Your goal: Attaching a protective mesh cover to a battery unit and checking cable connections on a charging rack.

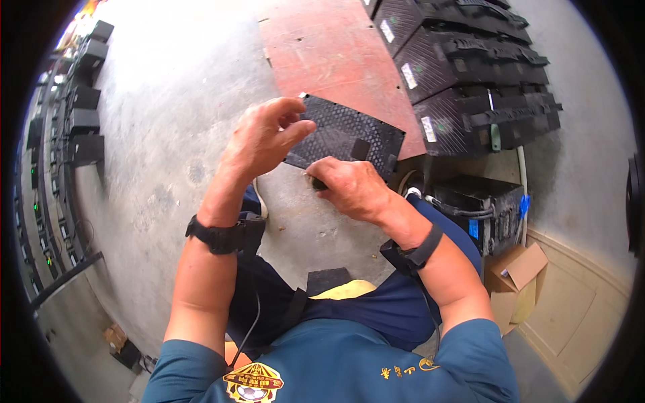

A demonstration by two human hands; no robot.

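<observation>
A flat black rectangular panel (336, 124) with a textured grid surface lies tilted in front of me, partly over a red sheet on the floor. Small fittings run along its edges, and a small dark square sits near its near side. My left hand (265, 134) is over the panel's left corner, fingers curled, with a gap between thumb and forefinger and nothing seen between them. At the near edge, my right hand (349, 188) is closed around a short dark object (317, 183), mostly hidden by the fingers.
Several black ribbed cases (443, 121) are stacked at the right, with a green-handled tool (495, 138) against them. Below stand a black box with cables (480, 208) and an open cardboard box (517, 272). Racks with black units (84, 121) line the left. My shoes flank the panel.
</observation>
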